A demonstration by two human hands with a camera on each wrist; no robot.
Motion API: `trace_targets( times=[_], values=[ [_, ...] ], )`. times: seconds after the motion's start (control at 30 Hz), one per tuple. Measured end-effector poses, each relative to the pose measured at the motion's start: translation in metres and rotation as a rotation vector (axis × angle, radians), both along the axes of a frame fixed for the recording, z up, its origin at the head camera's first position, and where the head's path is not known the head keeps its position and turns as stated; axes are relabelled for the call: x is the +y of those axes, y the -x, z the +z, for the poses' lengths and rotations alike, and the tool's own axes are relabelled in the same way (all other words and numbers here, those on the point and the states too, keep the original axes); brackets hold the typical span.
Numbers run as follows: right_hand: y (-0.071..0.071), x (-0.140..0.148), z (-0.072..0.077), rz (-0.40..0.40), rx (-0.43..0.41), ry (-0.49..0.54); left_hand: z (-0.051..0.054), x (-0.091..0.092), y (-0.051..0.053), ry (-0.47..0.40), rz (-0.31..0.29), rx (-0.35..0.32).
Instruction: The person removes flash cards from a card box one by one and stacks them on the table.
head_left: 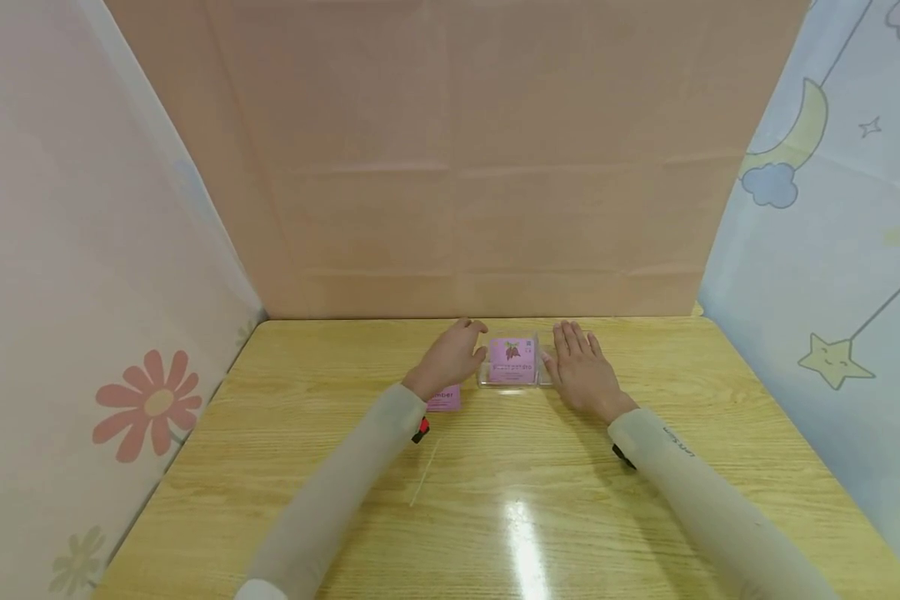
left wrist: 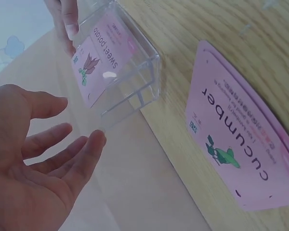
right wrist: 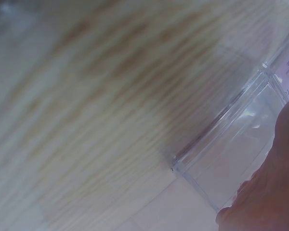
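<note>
A clear plastic box (head_left: 484, 379) with compartments stands on the table near the back wall. In one compartment is a pink sweet potato card (left wrist: 89, 70). My left hand (head_left: 453, 360) is at the box's left side, thumb and fingers loosely bent and apart, with nothing between them; whether a fingertip touches the box, I cannot tell. The right hand (head_left: 587, 375) lies over the box's right part, its fingers straight. A pink cucumber card (left wrist: 231, 139), apparently on top of another card, lies left of the box, partly under my left wrist in the head view.
The wooden table (head_left: 465, 500) meets a brown paper-like backdrop (head_left: 450, 167) just behind the box. Patterned walls (head_left: 817, 250) rise on both sides. A thin pale strip (head_left: 424, 473) lies in front of the cards.
</note>
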State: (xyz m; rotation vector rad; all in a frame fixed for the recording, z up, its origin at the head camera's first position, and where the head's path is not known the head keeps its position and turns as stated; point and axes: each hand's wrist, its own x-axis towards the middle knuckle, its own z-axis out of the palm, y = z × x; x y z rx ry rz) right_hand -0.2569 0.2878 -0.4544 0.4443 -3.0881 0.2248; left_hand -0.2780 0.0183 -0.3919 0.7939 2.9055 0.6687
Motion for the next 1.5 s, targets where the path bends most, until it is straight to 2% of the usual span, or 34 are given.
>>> trace_targets(
  times=[0.23,0.6,0.77,1.03,1.3,1.5],
  values=[
    [-0.001,-0.001,0.0,-0.003,0.011,0.011,-0.002,0.009,0.004,0.057,-0.005,0.035],
    [-0.001,-0.001,-0.001,-0.004,0.007,0.009,-0.006,0.015,0.003,0.13,-0.079,0.101],
    [0.0,-0.002,-0.001,-0.001,0.007,0.018,-0.011,0.019,0.003,0.16,-0.08,0.133],
    [0.001,-0.003,-0.002,-0.003,0.009,0.002,-0.013,0.023,0.001,0.162,-0.069,0.104],
    [0.0,-0.004,-0.001,-0.002,0.024,0.006,-0.019,0.027,-0.002,0.205,-0.072,0.081],
    [0.0,-0.003,-0.002,-0.006,0.017,0.002,-0.018,0.03,-0.004,0.242,-0.084,0.135]
  ],
)
